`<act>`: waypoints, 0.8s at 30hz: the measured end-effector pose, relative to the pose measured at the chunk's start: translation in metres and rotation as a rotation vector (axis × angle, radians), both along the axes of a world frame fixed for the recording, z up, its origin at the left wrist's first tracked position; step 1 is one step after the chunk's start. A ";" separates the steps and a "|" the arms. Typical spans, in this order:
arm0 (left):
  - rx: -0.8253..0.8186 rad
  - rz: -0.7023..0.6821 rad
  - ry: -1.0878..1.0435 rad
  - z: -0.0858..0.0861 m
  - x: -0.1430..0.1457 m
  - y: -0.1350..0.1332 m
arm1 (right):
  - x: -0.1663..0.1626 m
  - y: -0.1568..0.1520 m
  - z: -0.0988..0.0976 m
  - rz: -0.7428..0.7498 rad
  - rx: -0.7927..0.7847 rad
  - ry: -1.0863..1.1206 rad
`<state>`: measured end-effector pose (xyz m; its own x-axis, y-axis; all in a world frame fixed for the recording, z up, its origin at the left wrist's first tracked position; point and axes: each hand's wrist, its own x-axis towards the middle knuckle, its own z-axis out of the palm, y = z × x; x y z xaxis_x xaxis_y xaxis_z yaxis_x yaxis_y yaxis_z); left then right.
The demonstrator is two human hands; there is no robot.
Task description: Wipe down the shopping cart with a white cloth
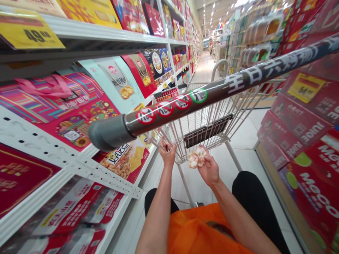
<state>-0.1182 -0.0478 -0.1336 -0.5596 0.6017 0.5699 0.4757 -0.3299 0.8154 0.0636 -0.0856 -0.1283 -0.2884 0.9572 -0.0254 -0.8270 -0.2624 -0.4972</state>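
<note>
Cart handle (182, 102) comes nearest the camera, a dark bar slanting across above both hands, its grey end cap (107, 132) up and to the left of the left fingers. Below it, the right hand (210, 171) holds a crumpled pinkish-white wad (197, 157), fingers closed on one side so that most of the wad bulges out to their left. It sits below the dark panel (208, 130) on the near side of the wire basket (176, 141); whether it touches the wires I cannot tell. The left hand (168, 155) is at the basket's near left corner, fingers curled and close together; whether they grip a wire or something thin, I cannot tell.

A light pinch should be enough for the wad, which looks soft and loose and might spread if squeezed at one edge only. Gathering its free side toward the right palm would lessen the chance of a snag on the wires. The left fingers seem well placed to work at the corner, best with gentle pressure. Room looks tight: a snack box (124, 165) on the shelf unit (70, 171) lies left of the left fingers, and red boxes (304, 123) are stacked well to the right of the right fingers, so tucked elbows and low wrists would serve best under the bar
</note>
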 end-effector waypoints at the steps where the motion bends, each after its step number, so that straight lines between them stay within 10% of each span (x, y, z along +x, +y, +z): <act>1: 0.006 -0.008 -0.006 0.000 0.001 0.000 | 0.002 0.000 0.002 0.007 0.003 -0.022; 18: 0.034 -0.027 -0.034 0.006 0.008 -0.009 | -0.008 -0.015 0.005 -0.090 0.067 -0.295; 24: 0.030 -0.022 -0.029 0.008 0.009 -0.013 | -0.019 -0.001 0.031 -0.352 0.401 -0.454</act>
<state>-0.1088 -0.0613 -0.1259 -0.5633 0.5967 0.5715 0.4443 -0.3644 0.8184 0.0445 -0.0869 -0.0973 -0.0036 0.9525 0.3044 -0.5165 0.2589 -0.8162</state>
